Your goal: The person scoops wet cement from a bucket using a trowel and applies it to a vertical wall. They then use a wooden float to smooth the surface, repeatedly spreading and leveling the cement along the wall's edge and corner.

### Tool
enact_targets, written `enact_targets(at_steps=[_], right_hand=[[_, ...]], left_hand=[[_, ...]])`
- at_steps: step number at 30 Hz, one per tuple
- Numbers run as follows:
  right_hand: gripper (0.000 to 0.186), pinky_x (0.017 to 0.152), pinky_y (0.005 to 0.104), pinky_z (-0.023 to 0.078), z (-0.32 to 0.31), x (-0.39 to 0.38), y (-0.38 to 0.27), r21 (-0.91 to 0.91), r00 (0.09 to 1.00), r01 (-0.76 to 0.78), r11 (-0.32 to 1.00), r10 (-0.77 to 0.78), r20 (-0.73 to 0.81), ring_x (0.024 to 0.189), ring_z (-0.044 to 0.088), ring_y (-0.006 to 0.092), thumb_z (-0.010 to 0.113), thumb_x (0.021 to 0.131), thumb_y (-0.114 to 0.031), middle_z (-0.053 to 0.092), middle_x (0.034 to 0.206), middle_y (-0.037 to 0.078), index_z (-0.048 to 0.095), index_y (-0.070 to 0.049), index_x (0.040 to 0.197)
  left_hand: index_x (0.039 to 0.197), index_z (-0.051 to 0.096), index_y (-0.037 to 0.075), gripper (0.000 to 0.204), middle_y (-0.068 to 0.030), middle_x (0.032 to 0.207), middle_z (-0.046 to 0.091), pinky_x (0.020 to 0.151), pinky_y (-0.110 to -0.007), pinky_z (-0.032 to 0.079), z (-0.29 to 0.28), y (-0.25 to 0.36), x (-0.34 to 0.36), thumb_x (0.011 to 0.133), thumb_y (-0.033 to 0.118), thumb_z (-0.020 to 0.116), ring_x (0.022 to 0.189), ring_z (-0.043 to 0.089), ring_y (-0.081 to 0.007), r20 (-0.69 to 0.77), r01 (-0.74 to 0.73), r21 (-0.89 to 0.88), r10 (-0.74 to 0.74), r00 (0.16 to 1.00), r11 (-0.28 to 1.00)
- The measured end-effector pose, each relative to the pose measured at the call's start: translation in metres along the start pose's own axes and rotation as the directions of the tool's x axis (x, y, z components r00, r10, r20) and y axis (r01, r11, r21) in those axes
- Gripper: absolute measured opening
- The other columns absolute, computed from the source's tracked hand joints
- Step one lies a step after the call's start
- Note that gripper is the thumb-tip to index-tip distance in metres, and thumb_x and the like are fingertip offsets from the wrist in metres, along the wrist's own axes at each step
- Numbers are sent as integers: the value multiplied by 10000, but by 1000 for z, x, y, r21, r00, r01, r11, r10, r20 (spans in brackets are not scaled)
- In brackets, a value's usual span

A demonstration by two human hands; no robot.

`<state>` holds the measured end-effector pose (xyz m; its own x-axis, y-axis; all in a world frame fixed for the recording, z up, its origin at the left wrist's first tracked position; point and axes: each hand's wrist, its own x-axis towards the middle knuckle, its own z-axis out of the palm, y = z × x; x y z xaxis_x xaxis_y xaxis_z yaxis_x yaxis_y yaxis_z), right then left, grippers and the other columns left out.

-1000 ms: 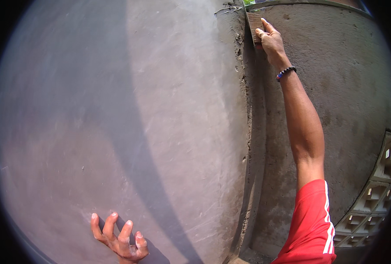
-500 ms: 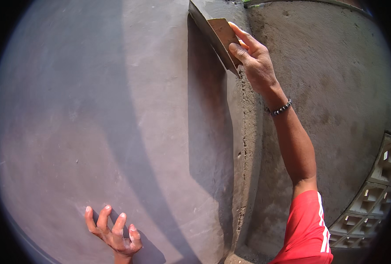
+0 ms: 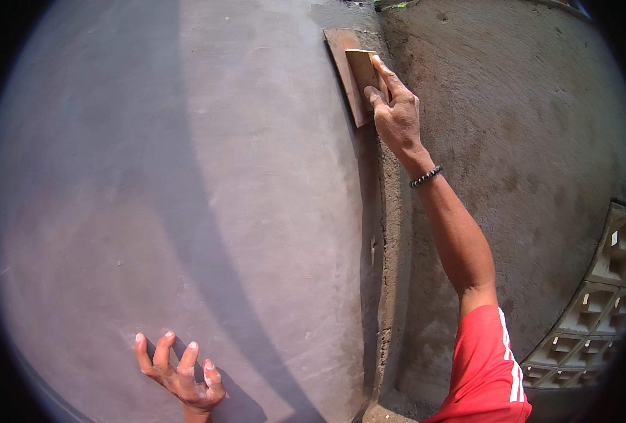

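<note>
Fingers spread and curved, my left hand (image 3: 182,374) rests its fingertips on the smooth grey plastered wall (image 3: 256,211) at the lower left, holding nothing. My right hand (image 3: 396,116) reaches up near the top, closed on the raised wooden handle of a flat plastering float (image 3: 342,67). The float's board lies flat, or nearly so, against the plaster beside the wall's rough right edge (image 3: 388,254). A bead bracelet sits on my right wrist, below a red sleeve with white stripes.
A rougher, darker cement wall (image 3: 510,155) stands to the right of a narrow vertical corner. Patterned concrete ventilation blocks (image 3: 584,310) line its lower right. A little greenery shows at the top edge. Shadows fall across the smooth wall.
The float was upright in the corner, then tilted off the plaster further left; now it lies flatter near the edge. My right hand has come lower and leftward. My left hand shows little change.
</note>
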<state>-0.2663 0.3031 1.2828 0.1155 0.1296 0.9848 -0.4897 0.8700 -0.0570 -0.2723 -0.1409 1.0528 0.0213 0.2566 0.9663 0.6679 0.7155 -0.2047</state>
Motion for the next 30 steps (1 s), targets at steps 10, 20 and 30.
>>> enact_targets(at_steps=[10, 20, 30], right_hand=[[472, 1020, 379, 472, -48, 82, 45, -262, 997, -61, 963, 44, -71, 1188, 589, 303, 602, 890, -144, 611, 1271, 179, 540, -94, 1355], [525, 1056, 395, 448, -66, -100, 50, -274, 976, -185, 944, 210, 64, 1264, 510, 318, 577, 887, -24, 532, 1356, 200, 455, -22, 1398], [535, 914, 364, 528, -123, -180, 34, -152, 970, -245, 958, 243, -30, 1027, 645, 238, 524, 944, -41, 623, 1229, 141, 389, -72, 1460]], left_hand=[[1083, 568, 75, 320, -196, 1255, 492, 963, -534, 406, 0, -1, 1, 782, 162, 502, 1362, 246, -463, 20, -47, 34, 47, 999, 998], [1095, 570, 79, 319, -188, 1274, 491, 992, -547, 372, -4, -1, 1, 803, 179, 493, 1356, 255, -466, 23, -32, 60, 31, 999, 998], [1093, 577, 69, 340, -201, 1238, 506, 947, -533, 406, -2, -2, 5, 772, 147, 494, 1345, 255, -481, -3, -79, 23, 79, 997, 997]])
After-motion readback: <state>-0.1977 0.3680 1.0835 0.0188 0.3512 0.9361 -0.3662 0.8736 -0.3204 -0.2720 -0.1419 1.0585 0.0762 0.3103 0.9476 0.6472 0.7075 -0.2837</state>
